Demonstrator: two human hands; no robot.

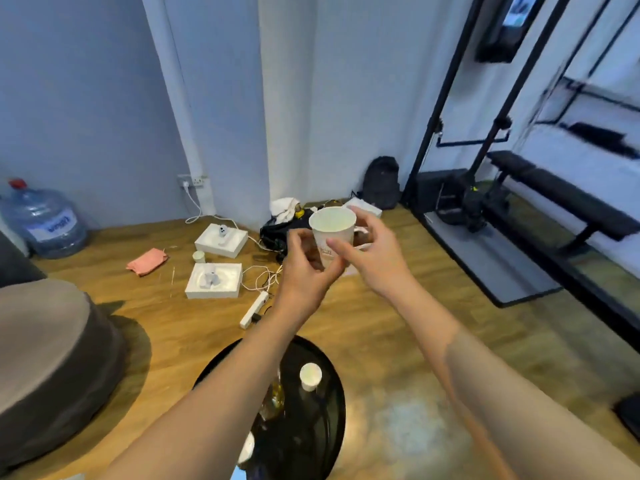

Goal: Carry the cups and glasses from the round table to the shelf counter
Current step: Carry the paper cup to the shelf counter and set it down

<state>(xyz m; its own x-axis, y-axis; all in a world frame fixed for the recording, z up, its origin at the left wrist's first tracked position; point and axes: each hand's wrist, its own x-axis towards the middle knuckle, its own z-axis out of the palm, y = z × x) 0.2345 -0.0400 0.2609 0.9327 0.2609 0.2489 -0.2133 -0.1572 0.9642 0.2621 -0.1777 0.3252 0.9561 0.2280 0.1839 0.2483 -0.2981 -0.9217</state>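
Note:
A white mug (333, 229) with a handle on its right is held upright in the air above the floor. My left hand (304, 268) grips its lower body from the left. My right hand (372, 252) is at the mug's right side, fingers spread around the handle; whether it grips is unclear. Below, the black round table (332, 403) carries a small white cup (310, 375), a clear glass (275, 398) and another white cup (247, 448) partly hidden by my left forearm.
A grey beanbag (52, 362) sits at left, a water jug (43, 221) behind it. White boxes (214, 280), cables, a power strip (254, 310) and a pink cloth (147, 260) litter the wooden floor. A black metal shelf frame (554, 202) stands at right.

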